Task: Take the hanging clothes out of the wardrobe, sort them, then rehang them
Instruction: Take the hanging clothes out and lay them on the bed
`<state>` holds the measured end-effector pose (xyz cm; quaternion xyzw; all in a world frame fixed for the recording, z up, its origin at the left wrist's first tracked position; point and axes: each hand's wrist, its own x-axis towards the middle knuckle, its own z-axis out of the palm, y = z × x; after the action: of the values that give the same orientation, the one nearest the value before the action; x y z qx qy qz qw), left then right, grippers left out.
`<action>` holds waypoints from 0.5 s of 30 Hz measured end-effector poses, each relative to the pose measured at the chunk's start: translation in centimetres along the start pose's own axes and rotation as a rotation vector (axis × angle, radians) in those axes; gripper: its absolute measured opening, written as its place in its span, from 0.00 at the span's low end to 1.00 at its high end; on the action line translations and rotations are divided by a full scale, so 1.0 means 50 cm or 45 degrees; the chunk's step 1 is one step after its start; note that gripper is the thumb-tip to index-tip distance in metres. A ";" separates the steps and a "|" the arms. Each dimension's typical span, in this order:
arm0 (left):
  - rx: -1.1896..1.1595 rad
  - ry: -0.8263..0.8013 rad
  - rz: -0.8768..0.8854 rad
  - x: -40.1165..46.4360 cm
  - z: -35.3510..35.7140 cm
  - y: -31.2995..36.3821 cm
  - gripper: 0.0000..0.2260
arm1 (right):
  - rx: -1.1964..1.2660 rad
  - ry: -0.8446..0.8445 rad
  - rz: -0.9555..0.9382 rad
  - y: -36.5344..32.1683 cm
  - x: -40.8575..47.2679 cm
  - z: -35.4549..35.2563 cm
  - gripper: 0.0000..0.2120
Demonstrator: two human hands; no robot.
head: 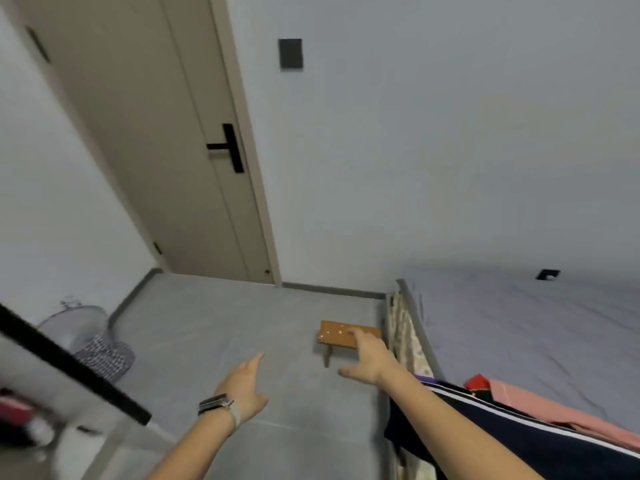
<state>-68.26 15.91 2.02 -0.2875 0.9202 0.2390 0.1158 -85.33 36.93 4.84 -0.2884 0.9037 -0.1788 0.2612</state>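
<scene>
No writing is showing legibly anywhere. A beige door with a black handle is standing closed ahead, and a small wooden stool is sitting on the grey floor just beside the bed. A patterned basket is sitting at the left wall. Both hands are reaching forward, released and grasping nothing: the left hand, a watch on its wrist, and the right hand. The clothes, dark and pink, are lying on the bed's near edge, behind the right hand's grip and under that forearm.
</scene>
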 end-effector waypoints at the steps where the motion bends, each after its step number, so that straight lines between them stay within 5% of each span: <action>1: -0.037 0.037 -0.061 -0.034 -0.028 -0.077 0.37 | -0.053 -0.062 -0.069 -0.084 0.008 0.036 0.44; 9: -0.284 0.350 -0.661 -0.405 -0.204 -0.658 0.34 | -0.372 -0.482 -0.715 -0.740 -0.004 0.378 0.40; 15: -0.451 0.506 -1.016 -0.599 -0.225 -0.875 0.37 | -0.490 -0.685 -1.049 -1.026 -0.045 0.551 0.35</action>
<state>-19.36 -7.12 5.87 -0.6737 0.6875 0.2695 -0.0304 -45.97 -5.92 7.94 -0.6982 0.6328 -0.0172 0.3343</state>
